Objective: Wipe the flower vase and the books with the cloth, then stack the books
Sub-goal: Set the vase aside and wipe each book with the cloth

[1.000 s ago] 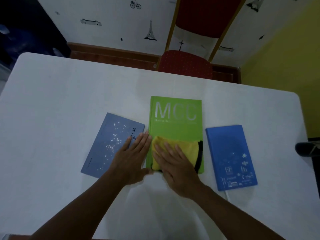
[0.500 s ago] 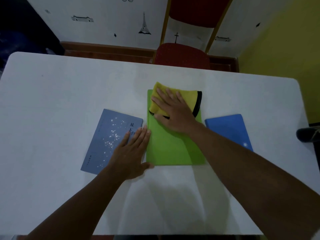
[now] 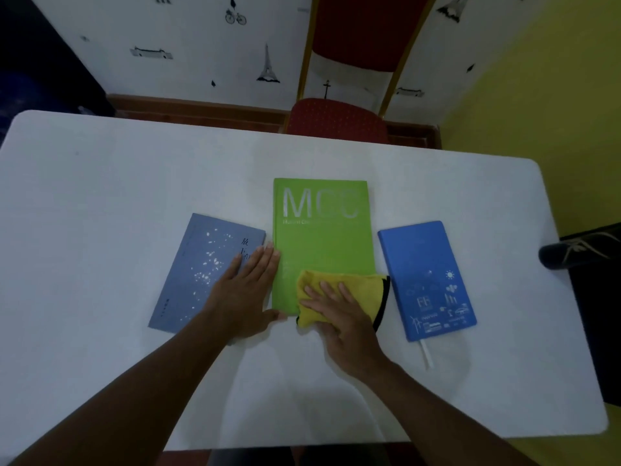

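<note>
White and broad, the surface (image 3: 100,196) carries three books side by side, with a red chair (image 3: 336,121) tucked in at its far edge. We see the green book (image 3: 322,237) in the middle, lettered MCC, lying flat. Our right hand (image 3: 342,317) presses flat, fingers spread, on the yellow cloth (image 3: 356,287), which covers the near right corner of the green book and spills slightly over its near edge; the grip is released, palm down, not clenched around the cloth. Our left hand (image 3: 245,294) lies open and flat too, its fingers on the right side of the grey-blue book (image 3: 198,274) and its thumb at the green book's near left corner. To the right, the bright blue book (image 3: 426,264) lies apart from both hands, just beside the cloth's dark-trimmed edge. We see no vase.
</note>
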`<state>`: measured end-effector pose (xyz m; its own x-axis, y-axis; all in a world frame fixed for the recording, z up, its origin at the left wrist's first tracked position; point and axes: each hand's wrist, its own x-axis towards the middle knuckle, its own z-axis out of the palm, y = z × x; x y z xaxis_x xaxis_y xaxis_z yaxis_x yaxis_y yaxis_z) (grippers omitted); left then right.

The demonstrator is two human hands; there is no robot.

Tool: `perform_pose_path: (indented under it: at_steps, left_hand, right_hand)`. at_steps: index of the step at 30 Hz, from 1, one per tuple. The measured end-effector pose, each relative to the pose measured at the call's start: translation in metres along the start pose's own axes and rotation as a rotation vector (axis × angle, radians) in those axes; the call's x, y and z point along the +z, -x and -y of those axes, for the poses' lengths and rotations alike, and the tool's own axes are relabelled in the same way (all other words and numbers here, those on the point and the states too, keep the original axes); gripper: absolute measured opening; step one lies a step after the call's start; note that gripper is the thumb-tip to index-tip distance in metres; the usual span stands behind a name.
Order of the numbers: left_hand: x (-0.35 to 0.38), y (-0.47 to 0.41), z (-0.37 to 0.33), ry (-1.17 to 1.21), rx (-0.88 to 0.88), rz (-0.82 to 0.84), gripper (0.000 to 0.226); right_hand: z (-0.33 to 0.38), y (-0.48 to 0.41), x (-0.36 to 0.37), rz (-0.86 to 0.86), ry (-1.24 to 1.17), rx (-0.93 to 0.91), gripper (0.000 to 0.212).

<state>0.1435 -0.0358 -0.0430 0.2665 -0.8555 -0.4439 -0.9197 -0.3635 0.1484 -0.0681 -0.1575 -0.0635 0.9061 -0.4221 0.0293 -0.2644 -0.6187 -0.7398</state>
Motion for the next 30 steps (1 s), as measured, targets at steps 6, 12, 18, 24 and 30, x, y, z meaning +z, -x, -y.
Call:
perform_pose_path:
  at_steps: [6, 12, 18, 24, 30]
  left_hand:
    - [-0.006, 0.004, -0.002, 0.062, -0.020, -0.029, 0.110]
    - [-0.006, 0.037, 0.028, 0.150, -0.083, -0.206, 0.097]
    - [0.028, 0.099, 0.091, 0.256, -0.275, -0.241, 0.111]
    - [0.064, 0.129, 0.096, 0.343, -0.367, -0.242, 0.122]
    - [0.076, 0.123, 0.087, 0.392, -0.406, -0.257, 0.127]
  right_hand:
    - [0.037, 0.000, -0.006, -0.118, -0.157, 0.212, 0.042]
    - [0.071, -0.049, -0.002, -0.320, -0.217, 0.195, 0.037]
    - [0.103, -0.120, 0.036, -0.301, -0.252, 0.177, 0.038]
    - [0.108, -0.171, 0.101, -0.041, -0.139, 0.232, 0.045]
    - [0.104, -0.158, 0.135, 0.113, 0.100, 0.002, 0.044]
